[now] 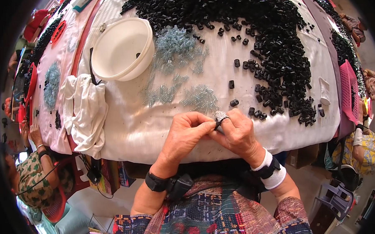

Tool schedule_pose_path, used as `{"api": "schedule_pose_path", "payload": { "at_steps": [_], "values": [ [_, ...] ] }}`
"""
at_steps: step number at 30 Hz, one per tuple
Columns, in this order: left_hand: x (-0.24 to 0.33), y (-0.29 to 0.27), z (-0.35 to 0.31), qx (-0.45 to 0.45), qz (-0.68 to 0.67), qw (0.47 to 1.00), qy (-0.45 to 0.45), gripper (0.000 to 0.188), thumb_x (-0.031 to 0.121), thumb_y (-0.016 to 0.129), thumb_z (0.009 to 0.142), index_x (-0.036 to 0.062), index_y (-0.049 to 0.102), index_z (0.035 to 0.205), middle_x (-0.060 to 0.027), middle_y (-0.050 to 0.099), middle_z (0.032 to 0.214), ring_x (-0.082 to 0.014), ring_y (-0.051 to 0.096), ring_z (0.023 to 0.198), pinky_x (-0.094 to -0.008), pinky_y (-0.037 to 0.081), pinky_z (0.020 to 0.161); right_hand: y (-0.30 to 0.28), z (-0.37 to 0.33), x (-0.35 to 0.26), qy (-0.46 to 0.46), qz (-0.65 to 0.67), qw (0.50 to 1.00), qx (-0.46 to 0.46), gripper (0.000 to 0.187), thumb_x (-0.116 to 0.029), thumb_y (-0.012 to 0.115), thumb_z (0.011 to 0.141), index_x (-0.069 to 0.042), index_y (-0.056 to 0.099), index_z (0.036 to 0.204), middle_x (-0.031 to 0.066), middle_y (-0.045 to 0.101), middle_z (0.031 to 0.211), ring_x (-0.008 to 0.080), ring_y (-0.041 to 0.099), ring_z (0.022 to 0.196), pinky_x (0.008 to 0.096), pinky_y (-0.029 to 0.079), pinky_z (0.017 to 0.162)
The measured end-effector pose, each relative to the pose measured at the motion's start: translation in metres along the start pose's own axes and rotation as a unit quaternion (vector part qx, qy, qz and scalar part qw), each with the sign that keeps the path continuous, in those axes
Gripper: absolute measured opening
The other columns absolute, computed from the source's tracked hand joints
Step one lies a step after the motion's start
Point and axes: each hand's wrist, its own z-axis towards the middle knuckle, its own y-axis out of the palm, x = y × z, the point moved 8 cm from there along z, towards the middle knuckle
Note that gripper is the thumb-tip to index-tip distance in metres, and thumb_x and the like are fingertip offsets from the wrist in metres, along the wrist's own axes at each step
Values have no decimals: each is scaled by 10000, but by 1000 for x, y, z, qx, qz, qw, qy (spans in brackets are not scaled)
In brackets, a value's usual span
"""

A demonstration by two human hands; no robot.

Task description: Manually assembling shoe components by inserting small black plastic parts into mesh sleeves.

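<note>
My left hand (184, 136) and my right hand (237, 133) meet at the near edge of the white-covered table (146, 127). Their fingertips pinch a small black plastic piece (218, 123) between them. A grey wrap covers a fingertip (221, 115) of my right hand just above that piece. A big heap of the same black pieces (271, 34) lies across the far and right part of the table. Small clear pieces (181, 71) are scattered in the middle, just beyond my hands.
A white plastic bowl (124, 48) stands tilted at the far left, beside a crumpled white cloth (87, 113). A pink basket (350, 89) stands at the right edge. Other people sit at the left (33, 174) and right (364, 147).
</note>
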Motion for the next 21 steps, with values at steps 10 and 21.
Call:
{"api": "schedule_pose_path", "payload": {
  "at_steps": [10, 21],
  "values": [
    [4, 1, -1, -12, 14, 1000, 8, 91, 52, 641, 835, -31, 653, 872, -49, 656, 792, -86, 598, 702, -215, 505, 643, 0, -4, -3, -11, -7, 1000, 1, 260, -151, 748, 629, -47, 513, 670, 77, 467, 655, 242, 501, 575, 344, 428, 481],
    [5, 8, -3, -15, 23, 999, -23, 188, 150, 665, 840, -6, 665, 943, -10, 641, 803, -59, 574, 697, -193, 480, 617, -5, -5, -1, -11, 0, 999, 44, 306, -119, 774, 582, -28, 497, 675, 95, 480, 695, 250, 495, 566, 344, 420, 462]
  ]
}}
